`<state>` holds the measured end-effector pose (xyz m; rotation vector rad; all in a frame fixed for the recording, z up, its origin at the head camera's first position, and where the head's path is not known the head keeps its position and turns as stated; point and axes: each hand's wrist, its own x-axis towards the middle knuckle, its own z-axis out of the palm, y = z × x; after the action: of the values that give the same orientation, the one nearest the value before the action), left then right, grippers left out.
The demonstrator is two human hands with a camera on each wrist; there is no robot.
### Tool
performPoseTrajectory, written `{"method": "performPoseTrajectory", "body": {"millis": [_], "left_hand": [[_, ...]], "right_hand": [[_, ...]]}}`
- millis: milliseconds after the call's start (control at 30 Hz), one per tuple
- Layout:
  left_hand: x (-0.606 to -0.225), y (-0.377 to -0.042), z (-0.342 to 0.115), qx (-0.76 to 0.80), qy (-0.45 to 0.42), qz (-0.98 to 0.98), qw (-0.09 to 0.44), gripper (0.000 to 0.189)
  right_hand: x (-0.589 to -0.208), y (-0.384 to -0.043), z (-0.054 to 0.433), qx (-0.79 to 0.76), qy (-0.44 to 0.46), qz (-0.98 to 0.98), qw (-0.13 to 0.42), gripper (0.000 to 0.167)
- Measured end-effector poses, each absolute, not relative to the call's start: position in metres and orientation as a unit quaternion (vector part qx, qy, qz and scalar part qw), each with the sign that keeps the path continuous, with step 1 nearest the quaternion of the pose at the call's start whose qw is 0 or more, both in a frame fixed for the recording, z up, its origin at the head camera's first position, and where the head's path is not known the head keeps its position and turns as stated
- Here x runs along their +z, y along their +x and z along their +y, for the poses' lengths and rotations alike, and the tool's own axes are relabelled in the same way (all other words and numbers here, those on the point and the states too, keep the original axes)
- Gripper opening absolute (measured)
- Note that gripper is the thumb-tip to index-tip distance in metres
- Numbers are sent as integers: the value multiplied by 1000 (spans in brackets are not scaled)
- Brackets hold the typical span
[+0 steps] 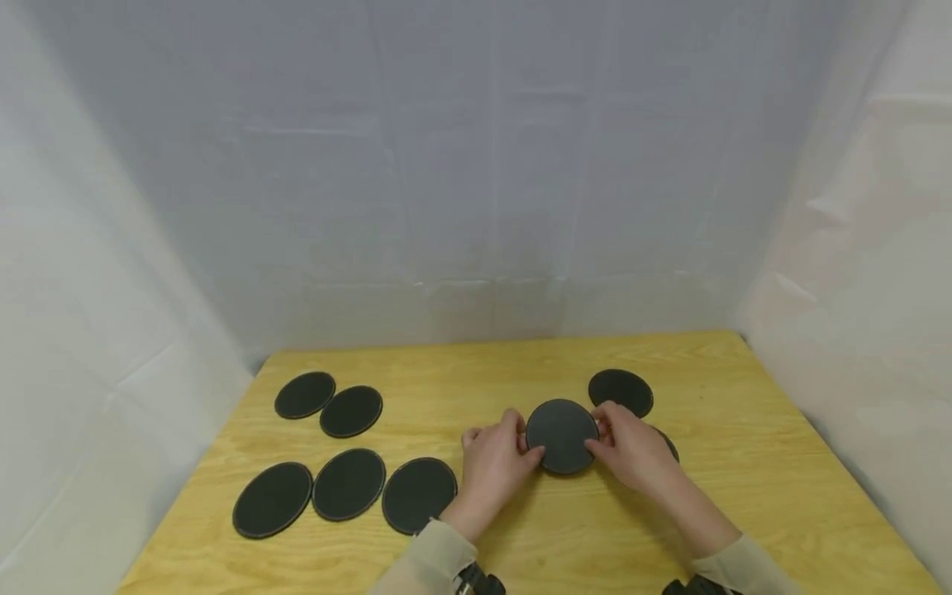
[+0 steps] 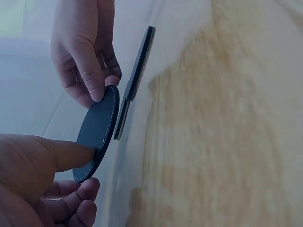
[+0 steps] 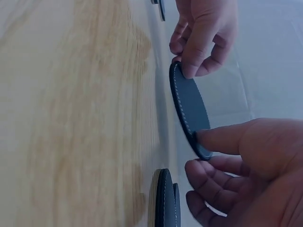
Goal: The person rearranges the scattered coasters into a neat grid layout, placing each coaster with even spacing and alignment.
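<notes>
A round black coaster (image 1: 562, 437) with pale stitching round its rim is held up above the table, its face tilted toward me. My left hand (image 1: 497, 461) pinches its left edge between thumb and fingers. On the opposite edge my right hand (image 1: 632, 446) pinches it the same way. The left wrist view shows the stitched coaster (image 2: 98, 127) between both thumbs, apart from the wood. Behind my right hand lie a far coaster (image 1: 621, 392) and another coaster (image 1: 668, 443), mostly hidden by that hand.
On the left of the wooden table (image 1: 476, 376) several more black coasters lie flat: a back pair, including one coaster (image 1: 352, 411), and a front row, including a coaster (image 1: 349, 485). White sheeting (image 1: 491, 182) stands along the back and both sides.
</notes>
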<state>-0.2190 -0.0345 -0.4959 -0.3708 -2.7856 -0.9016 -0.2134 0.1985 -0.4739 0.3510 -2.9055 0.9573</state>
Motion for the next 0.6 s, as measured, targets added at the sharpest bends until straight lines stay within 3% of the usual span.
{"method": "performPoseTrajectory", "body": {"millis": [600], "left_hand": [[-500,-216,-31,-272,-132,-950,82,31]], "right_hand": [[-482,-218,203,232,113,-966,-3,18]]}}
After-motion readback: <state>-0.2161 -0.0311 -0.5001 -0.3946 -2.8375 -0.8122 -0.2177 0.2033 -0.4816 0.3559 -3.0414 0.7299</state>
